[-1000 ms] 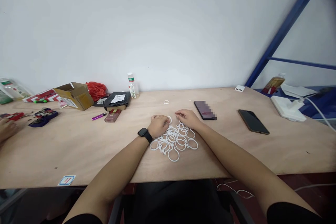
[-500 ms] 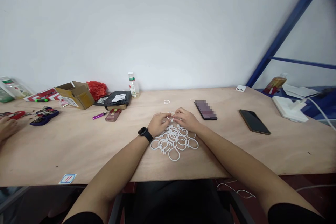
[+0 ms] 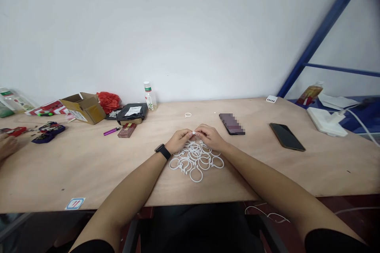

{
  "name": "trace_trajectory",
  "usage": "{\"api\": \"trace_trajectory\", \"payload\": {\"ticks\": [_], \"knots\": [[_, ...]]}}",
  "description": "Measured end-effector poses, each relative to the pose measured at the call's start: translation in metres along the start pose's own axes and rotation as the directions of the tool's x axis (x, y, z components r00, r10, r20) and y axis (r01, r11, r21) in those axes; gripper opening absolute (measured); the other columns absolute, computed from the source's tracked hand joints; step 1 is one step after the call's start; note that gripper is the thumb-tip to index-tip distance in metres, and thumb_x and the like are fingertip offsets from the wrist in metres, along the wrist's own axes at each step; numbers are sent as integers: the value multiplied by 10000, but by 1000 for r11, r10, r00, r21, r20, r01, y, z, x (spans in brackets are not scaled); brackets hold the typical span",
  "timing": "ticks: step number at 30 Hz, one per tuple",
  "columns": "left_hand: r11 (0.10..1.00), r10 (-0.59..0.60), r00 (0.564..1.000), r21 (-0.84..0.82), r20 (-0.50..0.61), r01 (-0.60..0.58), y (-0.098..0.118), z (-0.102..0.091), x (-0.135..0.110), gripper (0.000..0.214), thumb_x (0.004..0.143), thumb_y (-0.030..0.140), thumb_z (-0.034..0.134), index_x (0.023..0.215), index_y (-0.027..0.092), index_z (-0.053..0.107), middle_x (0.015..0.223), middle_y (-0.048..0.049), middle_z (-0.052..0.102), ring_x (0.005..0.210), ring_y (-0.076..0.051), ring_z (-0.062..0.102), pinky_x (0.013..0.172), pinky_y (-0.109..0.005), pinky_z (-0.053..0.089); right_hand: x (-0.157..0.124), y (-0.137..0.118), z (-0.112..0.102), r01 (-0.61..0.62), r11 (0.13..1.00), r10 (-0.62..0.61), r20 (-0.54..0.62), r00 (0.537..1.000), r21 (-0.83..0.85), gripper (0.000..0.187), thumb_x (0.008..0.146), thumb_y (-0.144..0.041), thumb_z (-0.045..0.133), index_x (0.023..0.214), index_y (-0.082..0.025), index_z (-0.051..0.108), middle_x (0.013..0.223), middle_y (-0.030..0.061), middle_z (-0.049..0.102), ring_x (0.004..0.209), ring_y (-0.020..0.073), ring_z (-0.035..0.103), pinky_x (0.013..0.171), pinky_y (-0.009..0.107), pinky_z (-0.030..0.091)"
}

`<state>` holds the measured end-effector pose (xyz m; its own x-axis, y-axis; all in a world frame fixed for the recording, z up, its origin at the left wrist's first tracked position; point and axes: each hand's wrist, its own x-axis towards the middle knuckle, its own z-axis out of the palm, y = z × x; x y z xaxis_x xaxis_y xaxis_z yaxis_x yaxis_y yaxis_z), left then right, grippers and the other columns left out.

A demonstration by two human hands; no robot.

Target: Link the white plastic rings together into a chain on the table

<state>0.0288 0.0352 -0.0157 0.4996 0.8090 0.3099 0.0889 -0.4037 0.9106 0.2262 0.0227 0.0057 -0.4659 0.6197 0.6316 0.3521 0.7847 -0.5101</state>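
Observation:
Both hands meet above the far edge of a pile of white plastic rings (image 3: 195, 154), each with a small clip on it. My left hand (image 3: 179, 140), with a black watch on its wrist, pinches a white ring (image 3: 194, 133) from the left. From the other side, the fingertips of my right hand (image 3: 210, 137) close on the same ring. Only its small clip end shows between the fingers; the rest is hidden. Another single white ring (image 3: 188, 115) lies apart on the table, beyond my hands.
Right of my hands lie two phones (image 3: 232, 124) (image 3: 286, 136). To the left are a maroon cigarette pack (image 3: 127, 130), a purple lighter (image 3: 111, 131), a black parcel (image 3: 132, 112), an open cardboard box (image 3: 84, 107) and a bottle (image 3: 150, 97). Another person's hand (image 3: 7, 146) is at the far left.
The ring's loop, seen between my hands before, is now mostly hidden. My fingertips have come closer together around its clip end. The pile of rings lies as before.

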Motion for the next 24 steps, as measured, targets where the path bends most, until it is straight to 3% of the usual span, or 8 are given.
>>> {"api": "trace_trajectory", "payload": {"ticks": [10, 16, 19, 21, 24], "knots": [[995, -49, 999, -88, -4, 48, 0, -2, 1, 538, 807, 626, 594, 907, 111, 715, 873, -93, 744, 828, -199, 680, 791, -305, 531, 3, -1, -2, 41, 999, -40, 54, 998, -17, 223, 967, -290, 474, 928, -195, 671, 848, 65, 662, 817, 179, 609, 738, 309, 477], [1000, -16, 999, -20, -51, 15, 0, 1, 1, 508, 849, 596, 558, 894, 111, 704, 857, -93, 740, 806, -188, 674, 781, -301, 528, 4, -2, 0, 13, 1000, -11, 68, 998, -26, 231, 971, -273, 458, 948, -195, 675, 872, 66, 666, 838, 181, 610, 762, 317, 475], [994, 22, 985, 110, -170, -3, 3, 1, 1, 475, 909, 516, 510, 1149, 126, 640, 888, -84, 732, 823, -181, 668, 790, -307, 519, 5, 1, 1, -39, 998, 38, -11, 999, -48, 210, 958, -270, 480, 953, -203, 679, 895, 69, 666, 866, 190, 608, 791, 333, 481], [958, 45, 975, 287, -219, 20, 5, -1, 1, 450, 929, 441, 501, 1267, 154, 578, 914, -76, 729, 833, -182, 660, 809, -326, 506, 4, 8, 1, -64, 994, 59, -60, 996, -89, 191, 941, -263, 506, 944, -204, 687, 912, 71, 648, 886, 194, 604, 807, 338, 485], [813, 97, 975, 581, -202, 40, 8, -5, 0, 283, 904, 337, 531, 1091, 196, 690, 985, -68, 722, 952, -212, 627, 928, -377, 446, 2, 23, -2, -113, 976, 90, -130, 987, -185, 169, 907, -252, 551, 925, -202, 711, 984, 83, 602, 929, 196, 593, 837, 340, 485]]}}
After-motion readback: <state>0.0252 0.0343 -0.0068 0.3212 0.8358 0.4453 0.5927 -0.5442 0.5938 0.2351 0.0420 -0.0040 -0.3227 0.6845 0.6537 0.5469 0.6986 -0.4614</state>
